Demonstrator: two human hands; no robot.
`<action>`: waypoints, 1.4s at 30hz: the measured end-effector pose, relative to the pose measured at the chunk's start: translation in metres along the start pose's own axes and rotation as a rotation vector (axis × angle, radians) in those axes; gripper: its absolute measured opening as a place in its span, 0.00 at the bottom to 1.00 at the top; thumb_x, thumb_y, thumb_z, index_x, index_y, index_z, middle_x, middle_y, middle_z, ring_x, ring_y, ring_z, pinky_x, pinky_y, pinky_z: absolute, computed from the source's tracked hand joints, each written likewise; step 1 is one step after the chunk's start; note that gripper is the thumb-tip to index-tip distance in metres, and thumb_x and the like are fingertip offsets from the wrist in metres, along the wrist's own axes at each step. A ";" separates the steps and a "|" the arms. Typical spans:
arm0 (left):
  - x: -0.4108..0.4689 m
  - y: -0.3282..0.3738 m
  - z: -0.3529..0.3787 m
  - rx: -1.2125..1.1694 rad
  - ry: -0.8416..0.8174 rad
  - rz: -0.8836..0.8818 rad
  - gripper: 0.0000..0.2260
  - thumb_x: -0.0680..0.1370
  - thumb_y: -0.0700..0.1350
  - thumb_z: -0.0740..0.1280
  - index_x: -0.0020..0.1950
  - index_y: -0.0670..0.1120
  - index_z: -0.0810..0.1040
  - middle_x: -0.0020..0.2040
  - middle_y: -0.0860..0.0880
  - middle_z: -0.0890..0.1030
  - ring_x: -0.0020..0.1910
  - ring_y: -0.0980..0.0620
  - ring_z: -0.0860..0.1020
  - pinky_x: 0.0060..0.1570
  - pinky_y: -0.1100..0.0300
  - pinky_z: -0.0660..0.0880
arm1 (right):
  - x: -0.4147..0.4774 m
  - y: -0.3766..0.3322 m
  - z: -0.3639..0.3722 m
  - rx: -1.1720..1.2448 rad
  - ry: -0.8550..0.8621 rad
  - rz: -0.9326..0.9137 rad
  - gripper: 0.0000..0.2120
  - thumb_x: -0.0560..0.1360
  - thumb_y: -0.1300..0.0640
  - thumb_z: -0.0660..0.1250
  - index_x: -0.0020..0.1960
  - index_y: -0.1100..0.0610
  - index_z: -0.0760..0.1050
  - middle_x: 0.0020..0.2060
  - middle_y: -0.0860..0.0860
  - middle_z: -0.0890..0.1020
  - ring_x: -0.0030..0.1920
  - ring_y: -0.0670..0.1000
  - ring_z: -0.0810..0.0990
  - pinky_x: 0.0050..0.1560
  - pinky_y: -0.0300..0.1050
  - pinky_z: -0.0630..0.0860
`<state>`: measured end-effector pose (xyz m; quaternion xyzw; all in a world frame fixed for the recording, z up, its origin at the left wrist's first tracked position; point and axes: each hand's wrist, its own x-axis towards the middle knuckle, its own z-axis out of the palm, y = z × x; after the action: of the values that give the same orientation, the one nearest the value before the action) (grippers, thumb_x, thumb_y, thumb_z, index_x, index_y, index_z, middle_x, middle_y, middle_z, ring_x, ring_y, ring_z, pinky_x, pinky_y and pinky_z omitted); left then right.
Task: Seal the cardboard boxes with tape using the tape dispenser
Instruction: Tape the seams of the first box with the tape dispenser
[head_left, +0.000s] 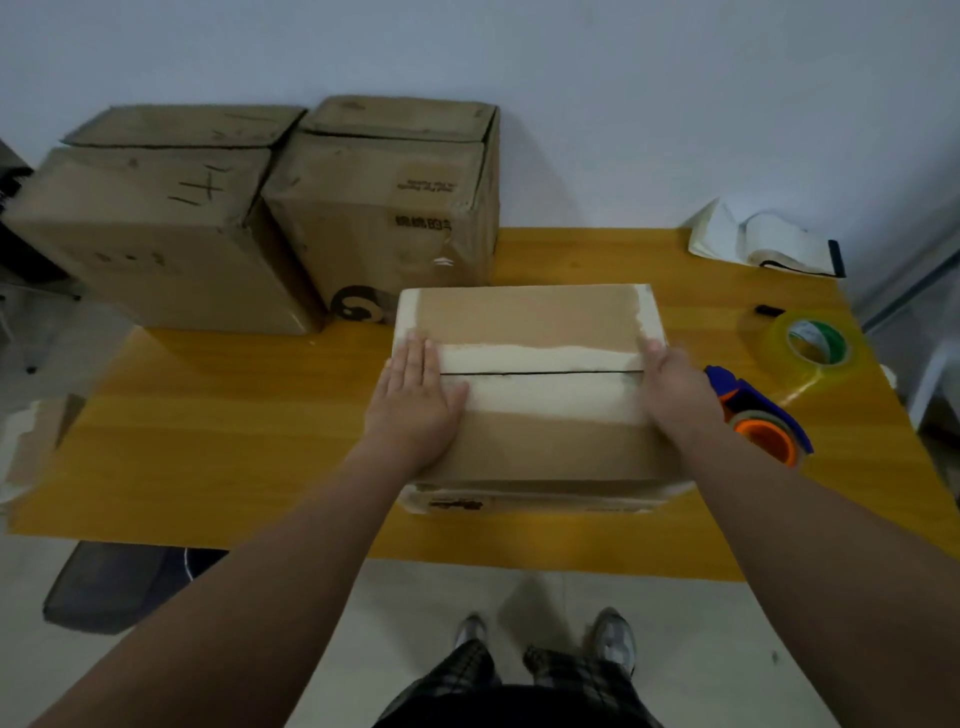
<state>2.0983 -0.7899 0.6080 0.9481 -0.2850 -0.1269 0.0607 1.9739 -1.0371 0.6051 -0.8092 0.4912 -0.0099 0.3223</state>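
**Q:** State the position of the box and of both hands.

**A:** The box (530, 447) sits mid-table, flaps closed. Its centre seam (540, 372) runs left to right and carries no fresh tape. The left hand (415, 400) lies flat on the left end of the seam, fingers straight, pressing the flaps down. The right hand (672, 387) rests at the right edge of the lid, fingers extended, grasping nothing. The tape dispenser (763, 415) lies on the table (208, 441) just right of the box, beside the right forearm, untouched.

**Q:** Which faults are likely from here?

**A:** Three.
1. When the right hand goes for the dispenser, only the left hand restrains the flaps. They may spring up and open the seam.
2. The pale strip (540, 358) along the seam looks like torn paper from old tape. New tape may bond poorly there and lift.
3. The box is not braced on the smooth tabletop. Drawing the dispenser along the seam may drag it right, toward the spare roll of tape (810, 348).
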 end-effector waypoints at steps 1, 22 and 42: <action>0.001 -0.001 -0.002 -0.066 -0.007 -0.077 0.31 0.81 0.59 0.43 0.76 0.41 0.39 0.77 0.43 0.38 0.75 0.45 0.39 0.73 0.52 0.40 | -0.001 0.000 0.000 0.007 0.005 -0.004 0.32 0.80 0.38 0.41 0.71 0.61 0.60 0.62 0.63 0.74 0.62 0.64 0.72 0.56 0.57 0.68; -0.047 0.088 0.020 0.082 -0.059 0.267 0.35 0.77 0.67 0.44 0.77 0.48 0.40 0.77 0.44 0.39 0.75 0.44 0.38 0.71 0.45 0.37 | -0.055 -0.002 -0.032 -0.253 -0.189 -0.361 0.36 0.78 0.49 0.60 0.76 0.42 0.41 0.76 0.54 0.39 0.75 0.63 0.42 0.72 0.59 0.49; -0.137 0.195 0.058 0.165 -0.041 0.305 0.49 0.69 0.73 0.56 0.77 0.46 0.40 0.77 0.39 0.42 0.75 0.41 0.41 0.72 0.44 0.40 | -0.086 0.092 -0.056 -0.586 0.014 -0.545 0.31 0.79 0.38 0.51 0.76 0.54 0.54 0.51 0.56 0.79 0.48 0.57 0.79 0.33 0.45 0.68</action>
<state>1.8694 -0.8779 0.6172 0.8929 -0.4362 -0.1120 -0.0045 1.8385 -1.0249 0.6263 -0.9674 0.2427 0.0399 0.0600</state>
